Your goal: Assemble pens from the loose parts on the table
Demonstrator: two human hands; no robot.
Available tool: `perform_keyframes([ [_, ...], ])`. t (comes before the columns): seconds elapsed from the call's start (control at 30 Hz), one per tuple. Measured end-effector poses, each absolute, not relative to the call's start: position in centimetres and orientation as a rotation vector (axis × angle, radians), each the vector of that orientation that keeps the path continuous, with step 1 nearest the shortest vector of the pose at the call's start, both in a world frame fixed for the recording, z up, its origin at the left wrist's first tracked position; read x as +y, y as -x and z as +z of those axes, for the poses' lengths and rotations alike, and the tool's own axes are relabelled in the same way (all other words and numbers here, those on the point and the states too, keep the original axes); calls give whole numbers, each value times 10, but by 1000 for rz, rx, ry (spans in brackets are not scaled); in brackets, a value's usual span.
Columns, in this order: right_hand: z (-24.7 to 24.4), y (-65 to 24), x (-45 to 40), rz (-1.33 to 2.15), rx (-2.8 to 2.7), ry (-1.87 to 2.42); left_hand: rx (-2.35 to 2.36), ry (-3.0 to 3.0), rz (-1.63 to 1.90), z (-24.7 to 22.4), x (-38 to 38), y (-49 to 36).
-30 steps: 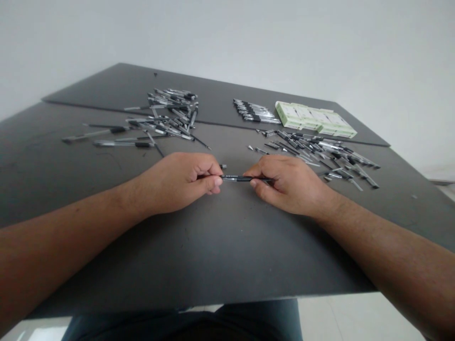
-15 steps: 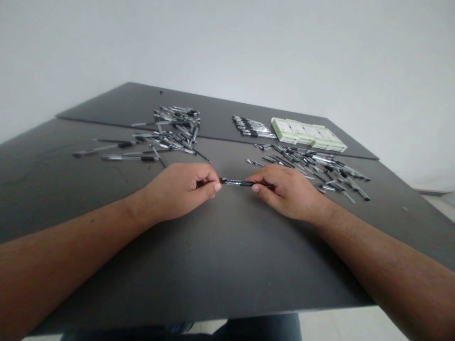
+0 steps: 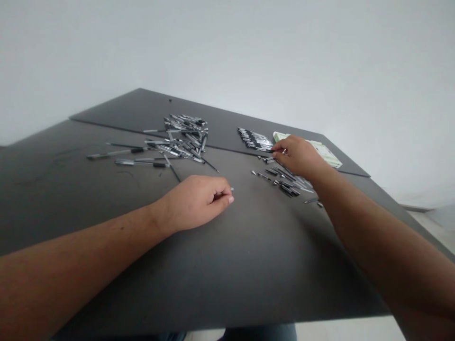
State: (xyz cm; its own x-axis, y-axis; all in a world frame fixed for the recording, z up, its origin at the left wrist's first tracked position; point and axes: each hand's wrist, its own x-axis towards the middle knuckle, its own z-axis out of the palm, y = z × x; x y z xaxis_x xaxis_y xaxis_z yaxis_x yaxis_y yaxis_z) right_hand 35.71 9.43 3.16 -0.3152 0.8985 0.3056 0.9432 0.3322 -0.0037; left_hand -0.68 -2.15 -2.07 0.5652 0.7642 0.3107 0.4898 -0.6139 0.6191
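My left hand (image 3: pixel 199 201) is closed in a pinch above the middle of the table. A small pale tip (image 3: pixel 232 189) pokes out past its fingertips; the rest of that thing is hidden. Farther off to the right, my right hand (image 3: pixel 296 154) pinches the dark end of a pen (image 3: pixel 269 150) at the near edge of a row of pens (image 3: pixel 253 139). Those pens lie side by side, clear with black grips. Part of the green-white box (image 3: pixel 325 154) is covered by my right hand.
A loose heap of pens and pen parts (image 3: pixel 188 142) lies at the left. Below my right hand are scattered dark and clear pen parts (image 3: pixel 286 182). A raised seam (image 3: pixel 106 127) crosses the grey table (image 3: pixel 220 265), which meets a pale wall behind.
My right hand has moved away from my left, forward to the row, with the pen. My left hand stays pinched near the same place. The view has shifted slightly.
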Motion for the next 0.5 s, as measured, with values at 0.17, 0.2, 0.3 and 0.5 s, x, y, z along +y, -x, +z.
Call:
perform_keyframes([
  [0.17,22,-349,154,-318,-2467,1858,1000,-2359,769,-22,-21,7],
  [0.2,18,-348,161,-327,-2480,1869,1000,-2364,755,-22,-21,7],
  [0.3,10,-349,175,-353,-2519,1917,996,-2372,709,-20,-22,6],
  [0.5,2,-352,188,-412,-2500,2000,980,-2382,660,-16,-24,3],
])
